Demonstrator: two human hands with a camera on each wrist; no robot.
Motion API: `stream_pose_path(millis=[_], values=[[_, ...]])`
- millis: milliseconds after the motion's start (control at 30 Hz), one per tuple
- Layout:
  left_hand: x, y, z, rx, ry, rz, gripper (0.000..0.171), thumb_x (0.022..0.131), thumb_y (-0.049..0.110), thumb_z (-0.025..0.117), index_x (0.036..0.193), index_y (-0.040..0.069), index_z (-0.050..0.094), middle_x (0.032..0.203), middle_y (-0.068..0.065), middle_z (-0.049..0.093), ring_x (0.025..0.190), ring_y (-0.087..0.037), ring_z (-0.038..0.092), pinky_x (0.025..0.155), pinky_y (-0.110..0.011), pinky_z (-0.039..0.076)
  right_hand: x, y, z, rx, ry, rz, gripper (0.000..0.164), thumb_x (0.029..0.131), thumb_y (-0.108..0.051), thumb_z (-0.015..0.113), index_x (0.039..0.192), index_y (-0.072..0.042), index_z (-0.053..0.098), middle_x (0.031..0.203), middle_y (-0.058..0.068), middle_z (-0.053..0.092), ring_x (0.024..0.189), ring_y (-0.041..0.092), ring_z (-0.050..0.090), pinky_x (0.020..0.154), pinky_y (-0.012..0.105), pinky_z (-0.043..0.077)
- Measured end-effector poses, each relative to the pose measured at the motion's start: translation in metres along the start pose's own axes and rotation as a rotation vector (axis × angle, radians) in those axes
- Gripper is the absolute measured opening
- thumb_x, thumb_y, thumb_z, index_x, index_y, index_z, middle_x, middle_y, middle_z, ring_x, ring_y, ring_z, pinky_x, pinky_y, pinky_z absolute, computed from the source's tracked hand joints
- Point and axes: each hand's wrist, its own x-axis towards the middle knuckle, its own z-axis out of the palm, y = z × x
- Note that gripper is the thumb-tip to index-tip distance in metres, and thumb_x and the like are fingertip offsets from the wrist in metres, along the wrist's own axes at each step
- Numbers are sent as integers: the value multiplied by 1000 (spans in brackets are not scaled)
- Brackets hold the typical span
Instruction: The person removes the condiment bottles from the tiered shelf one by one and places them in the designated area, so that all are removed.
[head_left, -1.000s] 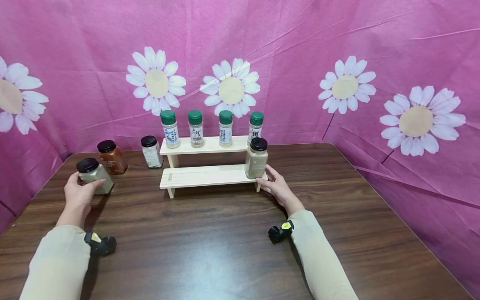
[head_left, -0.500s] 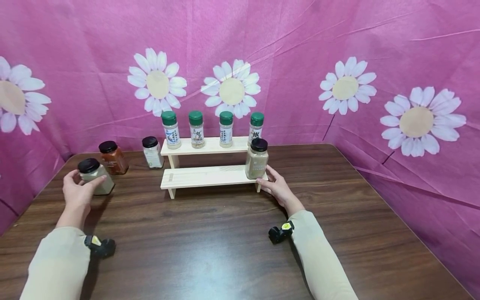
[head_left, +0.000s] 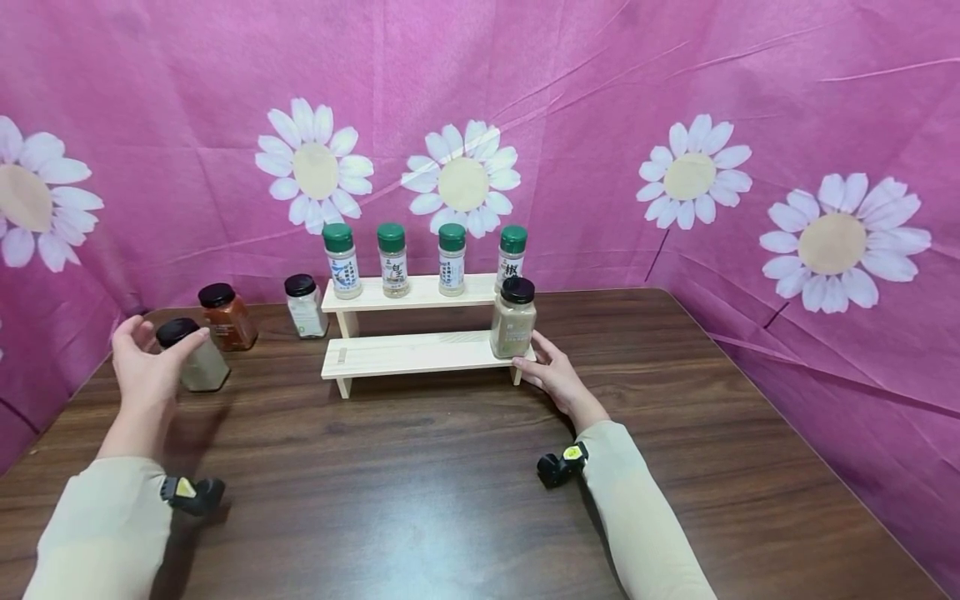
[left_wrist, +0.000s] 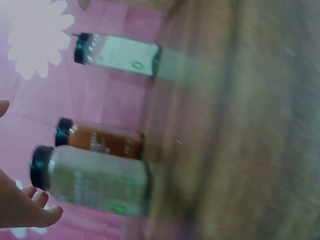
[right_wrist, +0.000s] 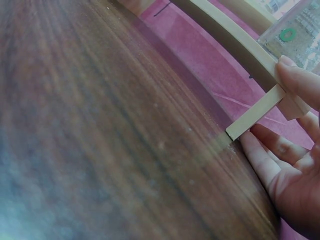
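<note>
At the left of the table, my left hand (head_left: 144, 367) is beside and partly in front of a black-lidded spice jar (head_left: 204, 368) of grey-green powder, its thumb and fingers spread apart. In the left wrist view the fingertips are near the lid, holding nothing. My right hand (head_left: 553, 372) holds the right end of the two-tier wooden spice rack (head_left: 412, 353). In the right wrist view its thumb (right_wrist: 299, 80) lies at the shelf edge, with the other fingers around the leg (right_wrist: 255, 112). A black-lidded jar of beige powder (head_left: 513, 327) stands on the lower tier's right end.
Behind the left jar stands a jar of reddish-brown spice (head_left: 231, 325). A smaller black-lidded jar with a white label (head_left: 306, 313) is left of the rack. Several green-capped shakers (head_left: 452, 271) line the upper tier. A pink flowered cloth (head_left: 577, 108) hangs behind the table.
My left hand has let go of the grey-green jar and moved up and left, its fingers spreading. The jar stays on the table. The right hand has stayed at the rack's end.
</note>
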Motion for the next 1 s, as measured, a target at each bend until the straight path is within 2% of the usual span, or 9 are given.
stream_pose_path(millis=[133,300,500,633,700,733,867,933,1000], values=[[-7,13,5,5,-10,47,81,63,15,77,128,23,28,125,5,30,116,-9,25,91,-14,23,0,-1,0,-3,6,5,67,80,4,56,137,-11,22,129,22,32,102,23,47,84,34,40],[-31,40,15,19,17,56,75,66,11,73,127,18,30,124,4,31,117,-8,23,93,-13,19,0,-2,1,-1,5,13,67,80,4,56,137,-10,22,132,21,30,105,24,44,84,34,40],[-56,70,28,135,-7,74,72,71,13,66,131,17,26,131,0,28,119,-7,21,96,-17,16,1,-2,1,10,6,18,67,80,4,55,137,-10,21,133,19,28,107,25,43,84,34,40],[-62,73,38,161,-44,138,71,72,16,66,131,14,27,134,-4,27,122,-9,20,97,-19,15,1,-2,1,6,10,17,67,81,4,55,137,-10,21,132,20,30,105,24,45,84,33,41],[-62,70,44,128,-57,164,69,71,17,68,129,14,30,132,-5,29,122,-10,20,97,-19,15,1,-2,1,7,7,15,67,81,3,55,137,-10,21,131,21,31,104,23,45,84,33,41],[-62,68,48,72,-62,176,68,70,15,69,127,14,32,131,-6,31,121,-11,21,96,-18,17,1,-2,0,7,6,14,68,80,3,56,137,-10,21,131,21,31,103,22,46,84,33,41],[-73,69,65,-31,-115,170,66,69,10,71,124,11,34,126,-9,34,116,-15,28,93,-21,25,1,-1,0,10,4,10,68,80,2,57,137,-10,20,131,21,31,102,21,47,84,33,41],[-84,74,73,-26,-156,162,67,70,8,69,126,8,32,128,-10,34,115,-16,29,94,-22,25,1,0,0,12,6,14,68,80,2,56,137,-10,21,131,22,31,101,21,47,84,33,41],[-95,77,81,34,-199,160,69,72,9,67,129,7,29,130,-10,33,117,-16,29,96,-25,22,1,0,0,10,7,18,67,81,3,55,137,-10,20,130,21,31,101,21,47,84,33,41]])
